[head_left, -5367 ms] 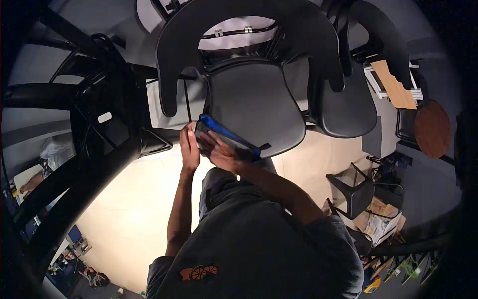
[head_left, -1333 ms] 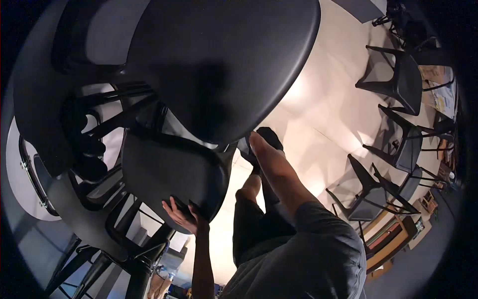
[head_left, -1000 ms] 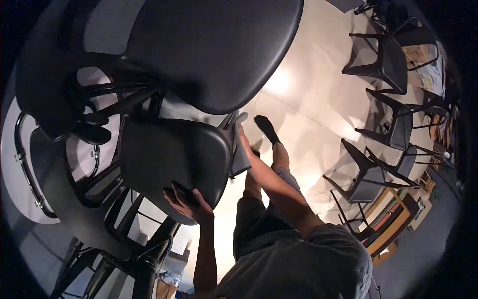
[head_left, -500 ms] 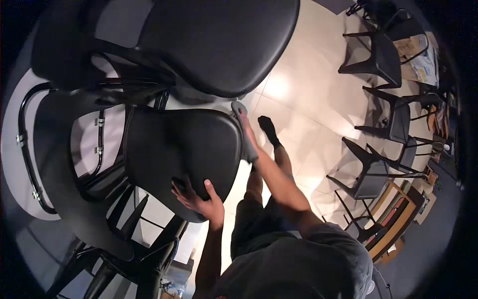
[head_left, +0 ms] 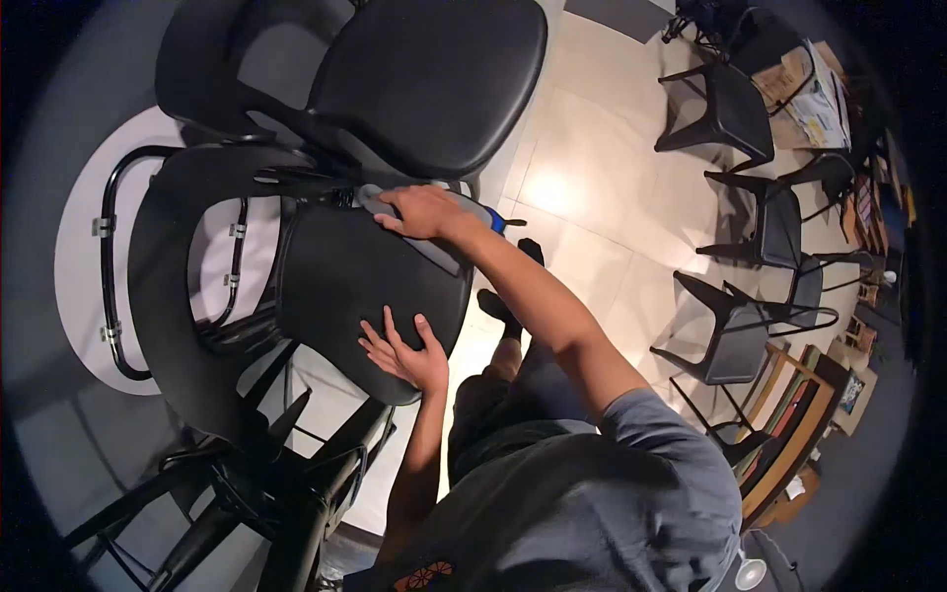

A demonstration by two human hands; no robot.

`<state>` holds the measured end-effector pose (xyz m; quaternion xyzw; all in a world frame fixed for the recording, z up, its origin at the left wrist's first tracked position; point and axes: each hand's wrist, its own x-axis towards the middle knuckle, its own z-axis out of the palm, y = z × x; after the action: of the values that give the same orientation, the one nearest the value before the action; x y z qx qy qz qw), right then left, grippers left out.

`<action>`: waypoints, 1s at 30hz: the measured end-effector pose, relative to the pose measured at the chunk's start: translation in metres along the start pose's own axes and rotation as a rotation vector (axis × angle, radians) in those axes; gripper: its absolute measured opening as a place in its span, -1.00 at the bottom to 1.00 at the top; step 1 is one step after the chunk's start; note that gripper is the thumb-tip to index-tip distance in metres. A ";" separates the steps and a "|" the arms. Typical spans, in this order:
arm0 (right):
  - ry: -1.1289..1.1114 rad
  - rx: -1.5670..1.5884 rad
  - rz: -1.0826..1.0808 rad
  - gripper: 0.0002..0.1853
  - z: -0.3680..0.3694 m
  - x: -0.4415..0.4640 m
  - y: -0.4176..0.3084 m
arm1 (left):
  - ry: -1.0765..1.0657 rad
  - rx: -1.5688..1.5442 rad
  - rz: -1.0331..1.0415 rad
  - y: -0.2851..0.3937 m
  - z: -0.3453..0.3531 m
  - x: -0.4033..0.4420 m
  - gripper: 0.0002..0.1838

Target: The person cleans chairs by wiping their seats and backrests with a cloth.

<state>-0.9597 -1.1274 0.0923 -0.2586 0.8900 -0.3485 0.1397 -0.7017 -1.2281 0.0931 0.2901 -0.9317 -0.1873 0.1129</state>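
Note:
A black chair seat (head_left: 340,276) lies in front of me. Near its front edge my left hand (head_left: 409,357) rests on the surface, fingers spread, holding nothing. At the seat's far right side my right hand (head_left: 424,211) presses on a grey cloth (head_left: 434,253), its fingers curled over it. Something blue (head_left: 495,219) shows beside the cloth, past the seat's edge. A second black chair seat (head_left: 434,79) stands just beyond my right hand.
Several black chairs (head_left: 735,340) stand on the pale tiled floor (head_left: 582,197) at the right. A white oval panel with a black metal frame (head_left: 84,261) is behind the chair backs at left. A wooden rack (head_left: 789,434) stands lower right.
My right hand has moved with the cloth from the seat's side edge onto its far right part. My left hand stays on the seat, its fingers now more clearly spread.

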 end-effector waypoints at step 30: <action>0.882 0.569 0.617 -0.30 0.116 -0.137 -0.077 | -0.284 -0.705 -0.113 -0.037 -0.092 0.000 -0.38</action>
<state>-0.7689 -1.1629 0.0714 0.2277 0.7699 -0.5902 -0.0841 -0.6539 -1.2822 0.1609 0.2555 -0.7989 -0.5405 0.0650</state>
